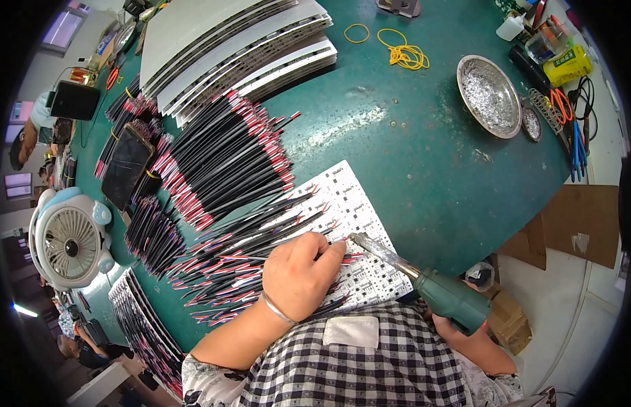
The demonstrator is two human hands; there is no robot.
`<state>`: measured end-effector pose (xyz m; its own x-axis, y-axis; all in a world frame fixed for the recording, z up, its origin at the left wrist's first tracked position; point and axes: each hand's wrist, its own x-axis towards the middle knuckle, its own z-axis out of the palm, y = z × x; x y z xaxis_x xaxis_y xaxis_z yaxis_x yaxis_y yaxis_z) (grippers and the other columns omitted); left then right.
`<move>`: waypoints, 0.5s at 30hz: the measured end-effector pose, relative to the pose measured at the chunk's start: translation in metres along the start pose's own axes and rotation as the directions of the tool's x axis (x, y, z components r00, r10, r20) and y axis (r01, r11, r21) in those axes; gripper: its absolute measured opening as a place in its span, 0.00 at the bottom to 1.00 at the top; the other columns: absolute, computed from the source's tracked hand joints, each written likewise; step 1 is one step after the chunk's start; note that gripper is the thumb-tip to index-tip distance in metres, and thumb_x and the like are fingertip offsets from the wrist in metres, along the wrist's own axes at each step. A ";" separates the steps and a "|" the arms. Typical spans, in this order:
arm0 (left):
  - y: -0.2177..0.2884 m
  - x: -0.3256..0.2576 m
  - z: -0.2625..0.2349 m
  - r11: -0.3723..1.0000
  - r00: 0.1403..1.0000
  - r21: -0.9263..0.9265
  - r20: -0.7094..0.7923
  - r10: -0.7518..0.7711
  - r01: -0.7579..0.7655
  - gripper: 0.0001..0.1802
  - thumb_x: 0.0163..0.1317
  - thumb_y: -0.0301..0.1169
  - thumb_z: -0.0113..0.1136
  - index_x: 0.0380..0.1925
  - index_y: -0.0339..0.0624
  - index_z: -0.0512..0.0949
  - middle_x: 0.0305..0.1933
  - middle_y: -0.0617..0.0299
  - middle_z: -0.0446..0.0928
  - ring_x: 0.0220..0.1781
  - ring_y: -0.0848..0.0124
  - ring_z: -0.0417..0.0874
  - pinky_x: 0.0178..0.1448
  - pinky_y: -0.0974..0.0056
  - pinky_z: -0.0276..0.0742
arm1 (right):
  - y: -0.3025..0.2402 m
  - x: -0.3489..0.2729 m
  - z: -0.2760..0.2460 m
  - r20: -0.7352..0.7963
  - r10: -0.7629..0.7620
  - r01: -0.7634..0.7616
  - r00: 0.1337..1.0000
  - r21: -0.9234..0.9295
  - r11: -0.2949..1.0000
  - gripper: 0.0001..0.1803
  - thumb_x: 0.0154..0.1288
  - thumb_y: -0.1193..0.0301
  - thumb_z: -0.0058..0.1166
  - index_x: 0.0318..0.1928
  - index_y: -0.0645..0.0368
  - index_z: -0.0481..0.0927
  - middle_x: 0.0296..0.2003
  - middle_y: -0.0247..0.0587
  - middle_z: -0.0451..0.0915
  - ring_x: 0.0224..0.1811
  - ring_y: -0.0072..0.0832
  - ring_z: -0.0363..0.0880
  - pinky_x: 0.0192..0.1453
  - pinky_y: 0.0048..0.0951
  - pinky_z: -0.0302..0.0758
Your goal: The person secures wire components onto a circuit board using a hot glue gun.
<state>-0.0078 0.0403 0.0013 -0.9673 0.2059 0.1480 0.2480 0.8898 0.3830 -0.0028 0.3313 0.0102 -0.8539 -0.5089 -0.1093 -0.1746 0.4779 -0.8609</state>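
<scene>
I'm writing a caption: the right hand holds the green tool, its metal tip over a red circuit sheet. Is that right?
No: the circuit sheet is white, as the head view shows. The right hand does hold the green tool.

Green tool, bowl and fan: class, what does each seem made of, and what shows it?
Green tool: probably hard plastic, evenly coloured with a soft shine; its shaft looks like metal, silvery and glinting.
Bowl: likely metal, grey and catching light.
Fan: seemingly smooth plastic, white and pale blue, with rounded, moulded-looking curves.
</scene>
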 end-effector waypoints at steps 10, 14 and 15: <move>0.000 0.000 0.000 1.000 1.000 0.010 0.019 0.000 0.000 0.20 0.36 0.26 0.68 0.37 0.47 0.82 0.30 0.64 0.71 0.27 0.67 0.75 0.28 0.63 0.71 | 0.004 -0.008 -0.002 0.069 0.110 -0.112 0.992 0.023 0.993 0.16 0.51 0.75 0.60 0.44 0.59 0.82 0.42 0.45 0.81 0.44 0.41 0.79 0.49 0.36 0.74; 0.001 -0.001 0.000 1.000 1.000 0.009 0.019 0.001 -0.001 0.20 0.36 0.26 0.68 0.36 0.47 0.82 0.30 0.64 0.71 0.27 0.66 0.76 0.28 0.63 0.71 | 0.005 -0.012 -0.002 0.090 0.149 -0.155 0.985 0.071 0.985 0.16 0.52 0.75 0.60 0.45 0.61 0.81 0.43 0.45 0.81 0.45 0.41 0.79 0.50 0.35 0.74; 0.001 0.000 0.000 1.000 1.000 0.005 0.019 0.001 -0.001 0.20 0.36 0.26 0.68 0.36 0.47 0.82 0.30 0.64 0.71 0.27 0.66 0.76 0.28 0.63 0.71 | 0.003 -0.011 -0.001 0.089 0.149 -0.156 0.985 0.071 0.985 0.16 0.52 0.75 0.60 0.45 0.61 0.81 0.43 0.45 0.81 0.45 0.41 0.79 0.50 0.35 0.74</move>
<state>-0.0073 0.0408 0.0012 -0.9679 0.2142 0.1313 0.2486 0.8916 0.3784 0.0052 0.3390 0.0089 -0.8230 -0.4938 -0.2807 -0.0042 0.4994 -0.8663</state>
